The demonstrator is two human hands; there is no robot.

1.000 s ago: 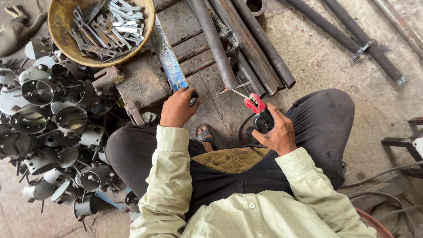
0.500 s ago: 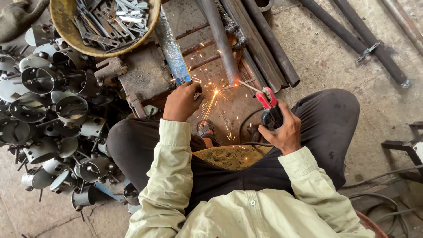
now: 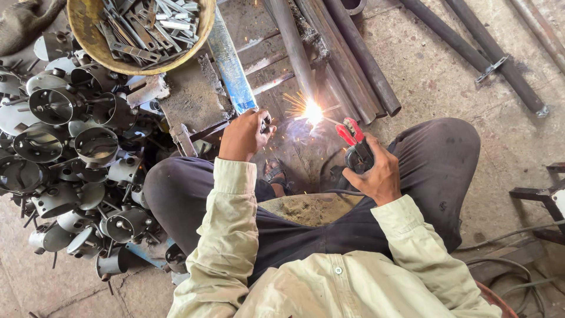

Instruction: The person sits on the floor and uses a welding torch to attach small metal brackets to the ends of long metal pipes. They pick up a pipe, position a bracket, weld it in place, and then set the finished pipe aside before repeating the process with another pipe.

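Right hand (image 3: 376, 174) clamped round red-jawed electrode holder (image 3: 355, 144), arc (image 3: 312, 111) lit on floor jig. Left hand (image 3: 246, 134) gripping blue pipe (image 3: 231, 65) end, bare. I reckon sparks could burn it.

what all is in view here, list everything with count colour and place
blue pipe: one, blue, top centre, under left hand
electrode holder: one, red and black, centre, in right hand
weld spark: one, bright white, between the hands
bowl of metal strips: one, yellow-brown, top left
round metal parts: many, grey, heaped at left
steel pipes: several, dark grey, top centre and right
left hand: on the blue pipe's end
right hand: grip closed on the electrode holder
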